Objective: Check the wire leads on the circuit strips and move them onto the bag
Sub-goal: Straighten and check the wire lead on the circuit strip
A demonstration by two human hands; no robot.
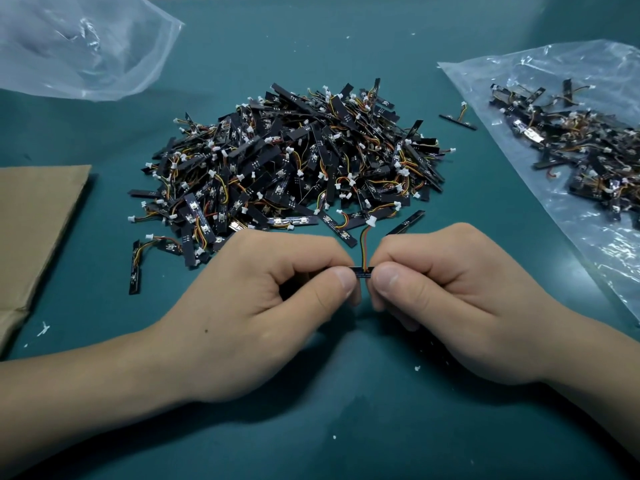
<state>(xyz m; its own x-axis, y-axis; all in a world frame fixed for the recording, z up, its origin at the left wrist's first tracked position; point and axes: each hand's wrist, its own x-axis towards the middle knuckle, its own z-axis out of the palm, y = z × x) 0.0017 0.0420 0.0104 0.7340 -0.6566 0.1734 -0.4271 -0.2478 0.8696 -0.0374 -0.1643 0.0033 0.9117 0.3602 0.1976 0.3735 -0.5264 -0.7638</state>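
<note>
The checking step is in hand: the left hand (273, 299) and the right hand (450, 306) each pinch one end of a single circuit strip (363, 271) between thumb and curled fingers (332, 282). They hold it level, low over the bench (311, 427) and just in front of the big unsorted pile (294, 161), with its coloured wire lead (364, 247) standing up to a white connector (371, 221). The next move probably calls for a close look at the lead's joint, then one hand releasing while the other, likely the right, carries the strip to the bag (502, 74) on the right, where other strips (571, 140) already lie.
</note>
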